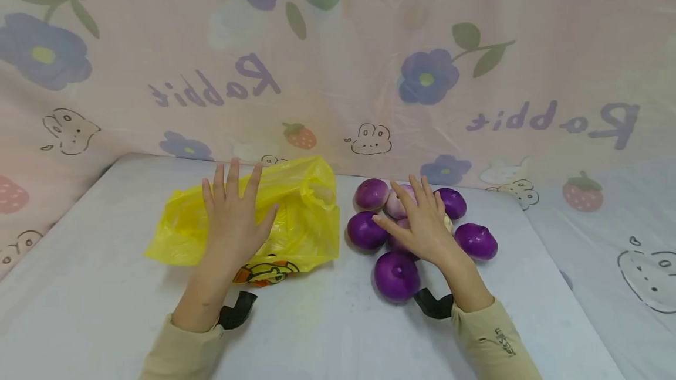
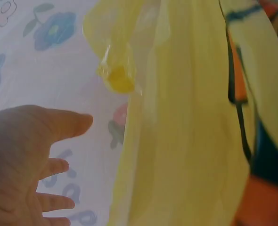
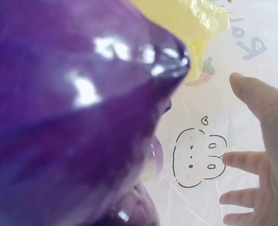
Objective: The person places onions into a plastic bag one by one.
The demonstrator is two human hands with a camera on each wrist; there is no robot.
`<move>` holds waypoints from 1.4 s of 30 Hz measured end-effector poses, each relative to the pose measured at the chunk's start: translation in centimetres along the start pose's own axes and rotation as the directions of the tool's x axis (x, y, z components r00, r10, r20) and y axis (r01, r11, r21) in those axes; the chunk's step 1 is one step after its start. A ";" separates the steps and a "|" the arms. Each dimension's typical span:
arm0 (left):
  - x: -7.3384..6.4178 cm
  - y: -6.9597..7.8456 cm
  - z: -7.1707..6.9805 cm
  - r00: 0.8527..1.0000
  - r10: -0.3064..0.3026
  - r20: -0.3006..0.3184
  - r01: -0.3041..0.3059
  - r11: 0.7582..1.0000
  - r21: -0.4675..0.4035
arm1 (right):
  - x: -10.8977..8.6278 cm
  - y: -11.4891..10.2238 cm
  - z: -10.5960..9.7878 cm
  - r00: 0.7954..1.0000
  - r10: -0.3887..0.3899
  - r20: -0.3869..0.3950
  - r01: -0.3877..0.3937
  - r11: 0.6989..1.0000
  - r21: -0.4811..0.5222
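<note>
A crumpled yellow plastic bag (image 1: 306, 233) with a printed cartoon figure on its near side lies on the table, its opening facing up. Above it, my left hand (image 1: 232, 227) is held with straight, spread fingers. In the left wrist view that hand (image 2: 21, 165) is apart from the bag (image 2: 176, 117). Several glossy purple onions (image 1: 397, 276) sit in a loose cluster to the bag's right. My right hand (image 1: 422, 227) hovers over them, fingers spread, hiding some. A large onion (image 3: 73, 108) fills much of the right wrist view, away from the fingers.
The white table (image 1: 317, 333) has a far edge just behind the bag and onions. Beyond it hangs a pink cloth (image 1: 338, 63) printed with flowers, rabbits and strawberries. Each wrist carries a black camera mount (image 1: 237, 309).
</note>
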State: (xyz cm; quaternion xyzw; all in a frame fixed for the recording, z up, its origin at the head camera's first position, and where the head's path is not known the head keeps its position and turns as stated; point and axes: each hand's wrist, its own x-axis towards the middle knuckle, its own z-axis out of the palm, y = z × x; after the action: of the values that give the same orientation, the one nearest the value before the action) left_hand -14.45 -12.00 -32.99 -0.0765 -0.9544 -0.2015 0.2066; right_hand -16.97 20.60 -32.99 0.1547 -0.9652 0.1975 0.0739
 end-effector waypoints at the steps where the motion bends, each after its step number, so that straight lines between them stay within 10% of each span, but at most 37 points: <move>1: -0.1 -0.3 -0.1 1.000 -0.006 -0.009 0.006 1.000 0.000 | 0.0 0.0 0.0 1.000 -0.001 0.001 0.001 1.000 0.005; 22: -1.5 -4.3 -3.0 0.992 -0.110 -0.067 0.109 0.994 -0.013 | -0.3 0.7 0.3 1.000 -0.007 0.021 0.007 1.000 -0.004; 32: -1.7 -7.0 -4.3 0.984 -0.141 0.105 0.147 0.988 -0.050 | -0.4 0.8 0.6 0.998 -0.004 0.058 0.002 1.000 0.030; 42: -1.7 -8.1 -4.1 0.983 -0.135 0.128 0.162 0.959 -0.233 | -0.7 1.4 1.1 0.993 -0.008 0.117 -0.001 0.997 0.080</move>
State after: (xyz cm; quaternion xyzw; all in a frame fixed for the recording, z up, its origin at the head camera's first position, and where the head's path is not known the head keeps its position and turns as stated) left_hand -13.26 -21.15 -33.12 -0.0405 -0.9356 -0.3271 0.1265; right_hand -16.91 21.57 -34.64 0.1704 -0.9590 0.2262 0.0114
